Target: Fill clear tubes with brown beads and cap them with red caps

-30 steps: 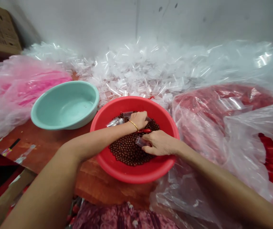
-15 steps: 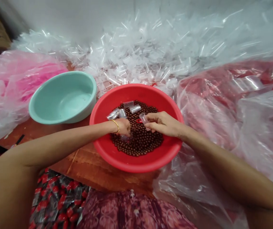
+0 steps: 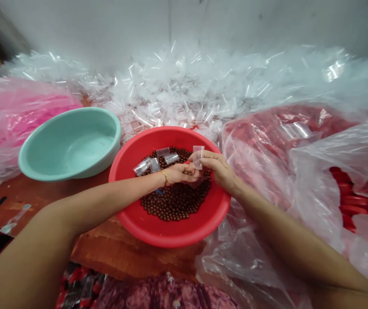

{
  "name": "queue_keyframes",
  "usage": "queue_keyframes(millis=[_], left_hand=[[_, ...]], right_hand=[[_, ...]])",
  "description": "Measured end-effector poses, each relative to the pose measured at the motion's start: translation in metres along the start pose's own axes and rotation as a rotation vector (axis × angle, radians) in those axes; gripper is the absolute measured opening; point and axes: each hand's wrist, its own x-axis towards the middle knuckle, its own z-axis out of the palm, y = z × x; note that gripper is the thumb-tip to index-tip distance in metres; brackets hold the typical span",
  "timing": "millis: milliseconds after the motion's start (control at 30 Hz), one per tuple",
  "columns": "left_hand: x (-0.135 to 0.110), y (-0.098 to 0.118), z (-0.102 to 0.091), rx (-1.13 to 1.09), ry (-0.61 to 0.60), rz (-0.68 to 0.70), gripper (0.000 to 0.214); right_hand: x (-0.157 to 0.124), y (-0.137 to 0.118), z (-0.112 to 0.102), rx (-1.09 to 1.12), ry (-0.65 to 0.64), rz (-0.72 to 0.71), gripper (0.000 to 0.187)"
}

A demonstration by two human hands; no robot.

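Observation:
A red basin (image 3: 145, 227) stands in front of me, holding a heap of small dark brown beads (image 3: 174, 204) and several small clear bags (image 3: 153, 163). My right hand (image 3: 218, 169) pinches a small clear plastic bag (image 3: 198, 156) upright over the beads. My left hand (image 3: 180, 173), with a gold bracelet at the wrist, is cupped palm-up with a few brown beads in it, its fingertips right at the bag's mouth. Both hands hover above the basin's middle.
A mint-green empty basin (image 3: 71, 143) sits to the left on the wooden table (image 3: 107, 244). A big pile of small clear bags (image 3: 187, 90) lies behind. A pink-filled plastic sack (image 3: 16, 111) is at left, red-filled sacks (image 3: 300, 141) at right.
My left hand came up out of the beads and moved right to meet my right hand. The right hand lifted the small bag upright. The view shifted slightly.

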Motion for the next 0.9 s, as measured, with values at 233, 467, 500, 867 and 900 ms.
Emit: queue_keyframes(millis=[233,467,500,867,900], left_hand=[[-0.015,-0.023,-0.024,-1.075,-0.048,0.128,0.032],[-0.050,-0.010,-0.033,-1.430,0.121,0.286,0.038],[-0.051,-0.009,-0.033,-1.467,0.168,0.306,0.035],[-0.050,-0.017,-0.036,-1.555,0.422,0.348,0.038],[-0.050,-0.017,-0.036,-1.527,0.432,0.360,0.038]], right_hand=[[0.003,0.004,-0.005,0.376,0.129,-0.186,0.030],[0.000,0.005,-0.003,0.402,-0.057,-0.127,0.027],[0.000,0.007,-0.001,0.382,-0.087,-0.123,0.028],[0.003,0.008,0.008,0.011,-0.068,-0.026,0.018],[0.003,0.006,0.009,-0.028,-0.071,-0.016,0.018]])
